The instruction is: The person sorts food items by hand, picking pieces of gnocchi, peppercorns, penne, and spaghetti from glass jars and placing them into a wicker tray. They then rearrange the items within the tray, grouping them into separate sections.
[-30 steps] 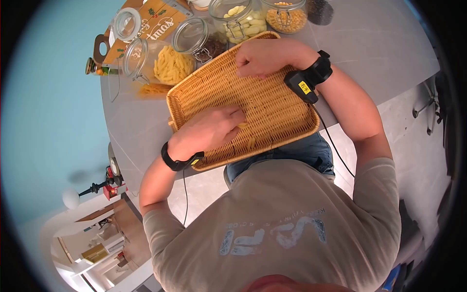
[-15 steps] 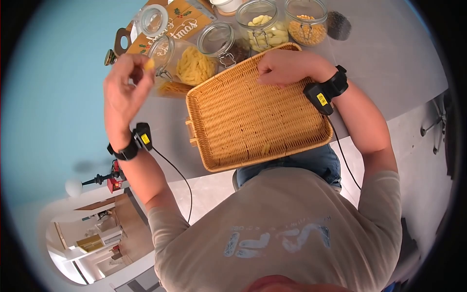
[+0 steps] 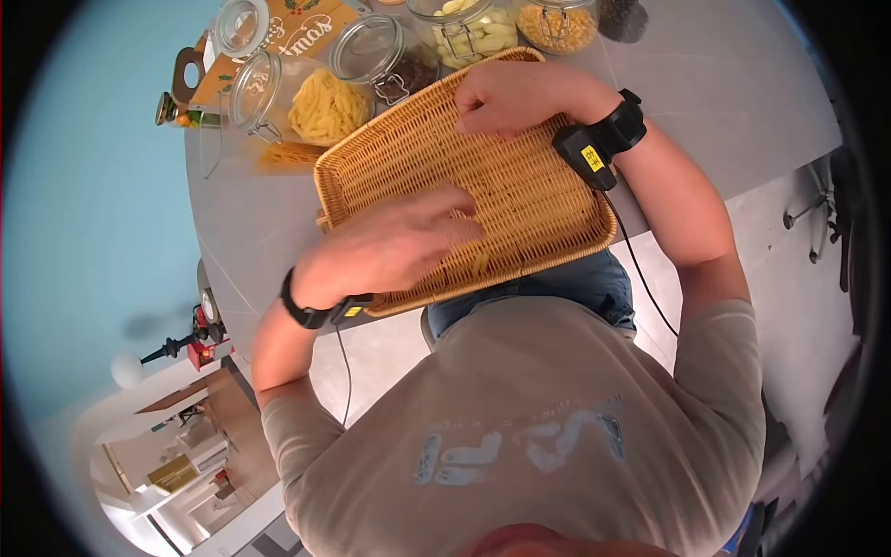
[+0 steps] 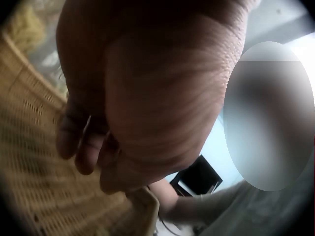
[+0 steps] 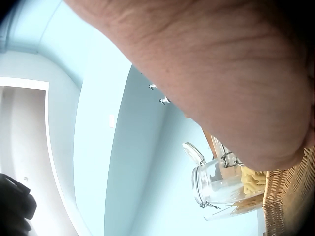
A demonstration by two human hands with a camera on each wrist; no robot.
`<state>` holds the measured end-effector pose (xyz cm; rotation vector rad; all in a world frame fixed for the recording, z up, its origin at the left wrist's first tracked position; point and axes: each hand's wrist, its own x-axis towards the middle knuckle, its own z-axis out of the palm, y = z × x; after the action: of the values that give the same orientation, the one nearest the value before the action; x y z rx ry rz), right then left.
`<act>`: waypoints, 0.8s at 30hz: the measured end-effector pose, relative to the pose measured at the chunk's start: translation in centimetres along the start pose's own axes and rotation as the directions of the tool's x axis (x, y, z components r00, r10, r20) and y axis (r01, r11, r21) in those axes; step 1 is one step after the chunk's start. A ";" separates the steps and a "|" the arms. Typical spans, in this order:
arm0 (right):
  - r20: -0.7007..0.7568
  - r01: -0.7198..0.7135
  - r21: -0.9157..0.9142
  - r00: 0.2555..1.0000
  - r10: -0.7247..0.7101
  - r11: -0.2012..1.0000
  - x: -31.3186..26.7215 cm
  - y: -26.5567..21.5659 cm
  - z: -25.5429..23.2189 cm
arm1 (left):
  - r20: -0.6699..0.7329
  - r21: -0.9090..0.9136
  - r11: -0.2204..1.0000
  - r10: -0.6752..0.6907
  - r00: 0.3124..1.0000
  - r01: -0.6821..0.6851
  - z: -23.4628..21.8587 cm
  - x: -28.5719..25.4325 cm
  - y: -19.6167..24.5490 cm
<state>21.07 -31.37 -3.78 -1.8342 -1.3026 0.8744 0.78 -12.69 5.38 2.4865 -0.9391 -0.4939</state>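
Note:
The wicker basket (image 3: pixel 534 218) lies at the table's near edge, partly above the person's lap. A few pale yellow pasta pieces (image 3: pixel 480 263) lie near its front side. Over the basket's left part is the left hand (image 3: pixel 394 239), blurred, with fingers reaching toward those pieces; nothing shows between them. Its palm and loosely bent fingers (image 4: pixel 88 152) are seen close up in the left wrist view. The right hand (image 3: pixel 520 97) rests at the basket's far right rim with fingers loosely curled, holding nothing visible. In the right wrist view its fingers are mostly hidden.
Beyond the basket's left end stands an open glass jar of pasta (image 3: pixel 329 107). Alongside it are jars of dark bits (image 3: pixel 399 79), pale pieces (image 3: pixel 473 42) and yellow kernels (image 3: pixel 557 28). Spaghetti (image 3: pixel 292 156) lies by the pasta jar. A wooden box (image 3: pixel 311 32) stands behind.
The left hand went from the basket to the pasta jar's mouth with a pasta piece, then came back over the basket without a visible piece. The right hand stayed at the rim.

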 end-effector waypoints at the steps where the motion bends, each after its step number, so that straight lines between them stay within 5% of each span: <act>1: -0.001 -0.002 0.000 1.000 0.002 1.000 0.0 0.0 0.0 | 0.053 -0.029 1.000 0.013 0.998 -0.012 0.8 0.6 -0.1; 9: -0.008 -0.005 -0.034 1.000 0.005 0.999 -0.1 -0.2 -0.1 | 0.234 -0.001 1.000 0.019 0.972 -0.020 3.0 2.0 -1.0; 18: 0.004 -0.012 -0.029 1.000 0.012 1.000 0.1 0.0 -0.1 | -0.052 0.094 0.993 -0.068 0.996 0.073 2.8 1.1 -2.5; 24: 0.018 -0.009 -0.038 1.000 0.009 0.999 0.1 -0.2 -0.3 | -0.018 0.140 0.958 -0.248 0.968 0.248 2.1 0.7 -3.3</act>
<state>21.30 -31.32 -3.47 -1.8670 -1.3317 0.8786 2.04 -11.53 1.80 2.7511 -0.6844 -0.5224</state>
